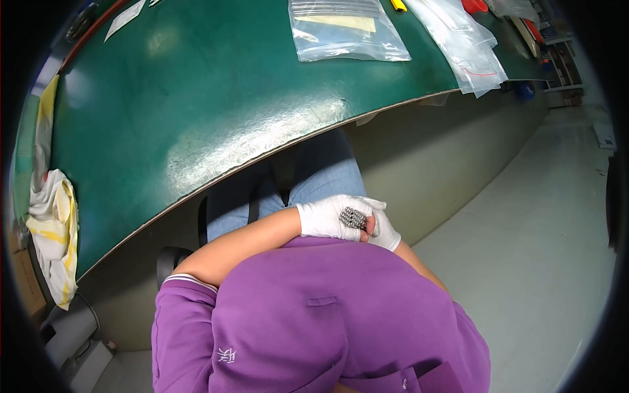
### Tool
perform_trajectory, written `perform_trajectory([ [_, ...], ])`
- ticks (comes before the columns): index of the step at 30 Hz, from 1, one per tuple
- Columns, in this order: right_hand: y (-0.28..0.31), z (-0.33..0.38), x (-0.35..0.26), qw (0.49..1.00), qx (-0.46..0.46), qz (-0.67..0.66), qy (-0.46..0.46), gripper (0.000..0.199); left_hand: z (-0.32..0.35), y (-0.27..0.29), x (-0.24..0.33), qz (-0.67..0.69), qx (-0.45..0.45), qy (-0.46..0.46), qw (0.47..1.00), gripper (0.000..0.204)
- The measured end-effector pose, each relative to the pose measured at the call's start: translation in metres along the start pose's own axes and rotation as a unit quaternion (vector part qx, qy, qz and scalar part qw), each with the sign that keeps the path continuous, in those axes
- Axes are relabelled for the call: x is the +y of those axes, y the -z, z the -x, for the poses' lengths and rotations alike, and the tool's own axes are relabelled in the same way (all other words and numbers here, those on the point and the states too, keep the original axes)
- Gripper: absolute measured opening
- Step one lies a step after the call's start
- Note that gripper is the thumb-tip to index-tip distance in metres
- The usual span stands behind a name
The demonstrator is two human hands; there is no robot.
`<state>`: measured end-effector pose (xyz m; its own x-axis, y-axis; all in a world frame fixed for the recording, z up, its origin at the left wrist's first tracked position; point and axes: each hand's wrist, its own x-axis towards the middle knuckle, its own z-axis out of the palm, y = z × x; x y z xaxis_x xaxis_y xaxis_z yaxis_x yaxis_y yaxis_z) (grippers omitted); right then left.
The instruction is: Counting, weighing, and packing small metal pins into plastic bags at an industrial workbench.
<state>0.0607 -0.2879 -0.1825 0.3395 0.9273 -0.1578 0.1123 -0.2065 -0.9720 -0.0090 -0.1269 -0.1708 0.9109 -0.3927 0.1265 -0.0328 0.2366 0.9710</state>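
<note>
Both hands meet low over my lap, in white gloves that leave some fingertips bare. My left hand [322, 217] is closed around a tight bundle of small grey metal pieces [352, 218], whose rounded ends face up. Pressed against the bundle from the other side is my right hand [386, 231], its fingers closed and partly hidden behind the left. The length of the pieces is hidden inside the gloves, so their exact kind cannot be made out.
A green-topped table [196, 98] curves in front of me. On it lie a clear zip bag [347, 39] with a pale slip and more clear plastic bags [462, 46]. A white and yellow cloth [54, 229] hangs over the left edge. Grey floor [511, 262] stretches to the right.
</note>
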Motion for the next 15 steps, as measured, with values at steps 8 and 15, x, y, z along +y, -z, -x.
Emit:
perform_trajectory([
  [8,-0.005,-0.014,-0.007,0.997,0.004,-0.047,-0.054,0.047,0.008,0.007,0.006,0.034,0.036,0.036,0.998,0.012],
  [15,0.006,-0.061,-0.078,0.978,-0.098,0.139,0.117,0.026,0.014,0.016,0.089,-0.068,0.141,-0.072,0.985,0.06],
])
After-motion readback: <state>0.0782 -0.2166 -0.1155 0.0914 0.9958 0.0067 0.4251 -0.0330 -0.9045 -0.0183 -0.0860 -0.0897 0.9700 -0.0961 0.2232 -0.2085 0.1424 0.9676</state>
